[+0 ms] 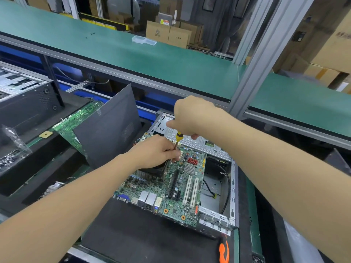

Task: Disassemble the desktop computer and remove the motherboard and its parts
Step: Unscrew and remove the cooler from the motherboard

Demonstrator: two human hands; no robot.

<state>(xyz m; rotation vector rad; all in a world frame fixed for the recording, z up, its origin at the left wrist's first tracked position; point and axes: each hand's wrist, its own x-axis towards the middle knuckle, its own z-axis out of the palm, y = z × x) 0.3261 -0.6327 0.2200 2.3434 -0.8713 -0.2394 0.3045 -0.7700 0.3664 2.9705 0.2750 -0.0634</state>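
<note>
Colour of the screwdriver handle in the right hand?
Yellow with a black band. The yellow-handled screwdriver shows best in the head view.

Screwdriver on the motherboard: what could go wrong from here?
1. The screwdriver, gripped by the right hand and steadied at its shaft by the left hand, could slip and gouge parts on the motherboard.
2. The motherboard seems to lie askew over the case edge; pressing down might rock it.
</note>
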